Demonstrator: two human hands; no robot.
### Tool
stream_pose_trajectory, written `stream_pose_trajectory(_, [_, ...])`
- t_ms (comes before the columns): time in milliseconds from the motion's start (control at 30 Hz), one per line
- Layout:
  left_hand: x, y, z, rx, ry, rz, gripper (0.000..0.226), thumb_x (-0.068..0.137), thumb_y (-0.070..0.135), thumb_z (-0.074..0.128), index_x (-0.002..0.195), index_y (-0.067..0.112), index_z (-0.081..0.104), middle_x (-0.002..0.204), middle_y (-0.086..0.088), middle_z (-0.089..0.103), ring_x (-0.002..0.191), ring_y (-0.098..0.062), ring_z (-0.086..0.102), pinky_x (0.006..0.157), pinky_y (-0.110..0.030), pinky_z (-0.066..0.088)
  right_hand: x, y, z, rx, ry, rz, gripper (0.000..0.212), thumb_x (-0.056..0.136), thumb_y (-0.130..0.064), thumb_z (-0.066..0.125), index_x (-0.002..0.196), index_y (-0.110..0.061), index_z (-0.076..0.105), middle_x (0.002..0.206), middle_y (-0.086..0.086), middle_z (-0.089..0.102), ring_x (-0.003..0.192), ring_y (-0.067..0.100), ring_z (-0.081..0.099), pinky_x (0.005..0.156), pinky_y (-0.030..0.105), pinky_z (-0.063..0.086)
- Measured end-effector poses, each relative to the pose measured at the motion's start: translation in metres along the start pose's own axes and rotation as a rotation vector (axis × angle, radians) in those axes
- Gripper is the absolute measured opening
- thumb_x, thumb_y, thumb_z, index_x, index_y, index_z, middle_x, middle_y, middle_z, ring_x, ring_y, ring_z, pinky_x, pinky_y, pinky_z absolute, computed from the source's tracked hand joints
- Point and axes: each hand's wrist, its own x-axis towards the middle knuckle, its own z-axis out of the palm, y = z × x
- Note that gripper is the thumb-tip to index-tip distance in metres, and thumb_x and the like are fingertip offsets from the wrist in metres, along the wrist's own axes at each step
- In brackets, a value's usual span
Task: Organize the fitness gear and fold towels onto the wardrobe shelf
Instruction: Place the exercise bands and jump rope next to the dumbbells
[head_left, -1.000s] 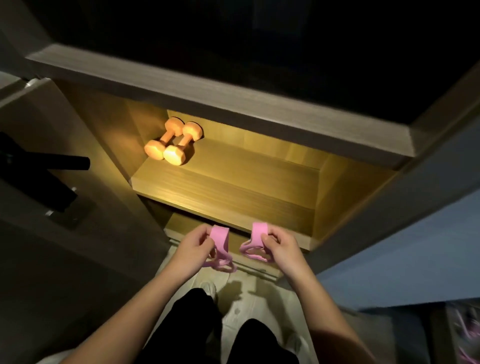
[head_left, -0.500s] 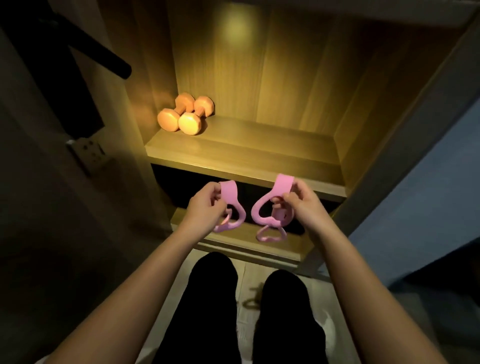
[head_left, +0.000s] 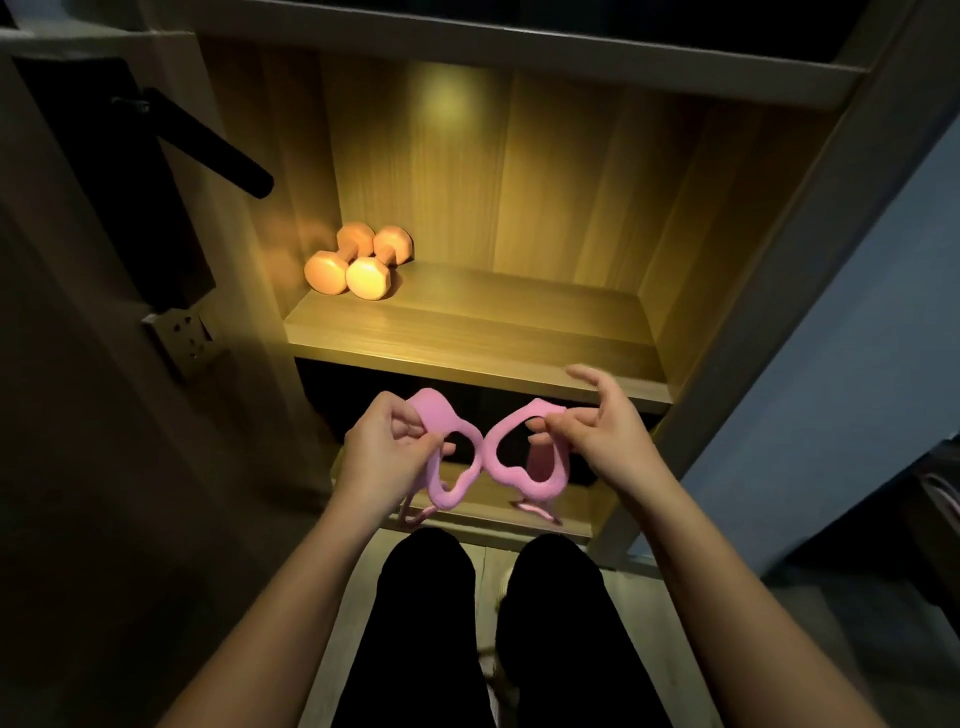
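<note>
Nearest the camera, two legs in black trousers (head_left: 426, 623) stand on a pale floor (head_left: 343, 597); both bare forearms reach forward above them.

Left hand (head_left: 382, 447): fingers curled, thumb and fingertips pinching the upper part of one loop of a pink resistance band (head_left: 452, 496); grip closed on it.

Right hand (head_left: 597, 436): thumb and lower fingers pinching the top of the other loop; index finger lifted clear and pointing up and to the left; hand otherwise closed on the band.

The band is held in the air between the two hands, in front of the wardrobe (head_left: 753, 312) and below the front edge of the lit shelf (head_left: 467, 332); its two padded loops hang side by side and touch, or very nearly touch, at the middle; thin pink ends dangle beneath each loop, blurred.

Behind the band, a lower shelf (head_left: 498, 514) sits in shadow; contents cannot be made out.

Further in, the lit shelf carries two orange dumbbells (head_left: 358, 262), lying side by side and touching, in the back left corner against the side panel; a warm light falls on the wooden back panel (head_left: 519, 182).

To the left, a dark door (head_left: 78, 415) with a black lever handle (head_left: 208, 150); to the right, a blue wall (head_left: 857, 364).
</note>
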Motion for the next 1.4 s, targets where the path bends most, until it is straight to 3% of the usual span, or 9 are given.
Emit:
stream_pose_trajectory(133, [0.008,0.008,-0.008,-0.099,-0.016,-0.001,0.029,0.085,0.001,0.068,0.098,0.008,0.043,0.083,-0.015,0.071,0.076,-0.018,0.074,0.074,-0.038,0.059,0.006,-0.002,-0.004,-0.077,-0.017,-0.067,0.027,0.096,-0.009,0.053,0.102,-0.027,0.072,0.093,-0.002,0.073,0.093,0.023,0.067,0.083,0.038,0.054])
stream_pose_trajectory(233, [0.013,0.013,-0.013,-0.185,-0.108,0.005,0.027,0.089,-0.001,0.062,0.109,0.016,0.055,0.088,-0.012,0.074,0.081,-0.019,0.074,0.074,-0.031,0.059,0.006,-0.007,-0.01,-0.037,-0.095,-0.088,0.032,0.094,-0.009,0.047,0.103,-0.028,0.072,0.11,-0.003,0.07,0.103,0.019,0.063,0.087,0.028,0.051])
stream_pose_trajectory(467, [0.025,0.018,-0.024,-0.113,-0.303,0.083,0.033,0.096,0.0,0.052,0.104,0.025,0.071,0.101,0.004,0.074,0.096,-0.015,0.069,0.077,-0.025,0.056,0.016,-0.002,-0.022,0.024,-0.108,-0.218,0.028,0.087,-0.005,0.066,0.113,-0.017,0.067,0.093,0.006,0.075,0.09,0.015,0.07,0.081,0.023,0.054])
stream_pose_trajectory(633, [0.033,0.021,-0.018,-0.029,-0.162,0.165,0.019,0.081,0.006,0.073,0.093,0.02,0.073,0.091,0.004,0.074,0.087,-0.017,0.07,0.075,-0.03,0.059,0.025,-0.008,-0.015,-0.028,0.052,-0.239,0.006,0.085,-0.03,0.068,0.08,-0.027,0.071,0.073,-0.012,0.072,0.072,0.003,0.068,0.07,0.015,0.051])
stream_pose_trajectory(733, [0.037,0.02,-0.011,-0.043,-0.02,0.135,0.017,0.083,0.002,0.069,0.08,0.019,0.07,0.075,0.0,0.068,0.074,-0.023,0.066,0.066,-0.026,0.056,0.037,-0.004,-0.017,-0.044,0.091,-0.084,0.029,0.095,-0.025,0.058,0.067,-0.015,0.058,0.049,-0.012,0.06,0.05,0.0,0.059,0.058,0.012,0.047])
stream_pose_trajectory(967, [0.041,0.028,0.006,-0.132,0.036,0.055,0.01,0.093,0.011,0.059,0.084,0.01,0.056,0.083,0.001,0.067,0.07,-0.004,0.066,0.064,-0.019,0.049,0.035,-0.001,-0.021,-0.135,0.234,-0.074,0.029,0.091,-0.03,0.062,0.067,-0.013,0.062,0.057,-0.005,0.062,0.057,0.008,0.058,0.058,0.019,0.045])
stream_pose_trajectory(1067, [0.042,0.028,0.016,-0.158,-0.028,0.02,0.002,0.099,0.012,0.05,0.097,0.011,0.051,0.081,-0.004,0.074,0.073,-0.012,0.072,0.063,-0.023,0.052,0.037,0.001,-0.019,-0.037,0.253,0.043,0.019,0.094,-0.022,0.061,0.084,-0.007,0.064,0.065,0.003,0.064,0.059,0.013,0.06,0.06,0.026,0.051])
stream_pose_trajectory(1200, [0.044,0.027,0.023,-0.183,-0.064,-0.037,0.017,0.097,0.003,0.049,0.105,0.012,0.062,0.083,-0.011,0.071,0.065,-0.016,0.07,0.059,-0.027,0.056,0.036,0.002,-0.012,0.141,0.282,0.174,0.021,0.099,-0.012,0.052,0.101,0.007,0.06,0.045,0.003,0.061,0.034,0.009,0.051,0.037,0.018,0.04])
stream_pose_trajectory(1400, [0.049,0.027,0.04,-0.318,-0.032,-0.291,0.025,0.103,0.015,0.044,0.099,0.001,0.065,0.06,-0.009,0.066,0.052,-0.019,0.057,0.054,-0.029,0.048,0.026,-0.007,-0.002,0.183,0.188,0.196,0.022,0.101,-0.019,0.048,0.098,-0.004,0.064,0.074,0.012,0.074,0.042,0.012,0.053,0.041,0.02,0.043])
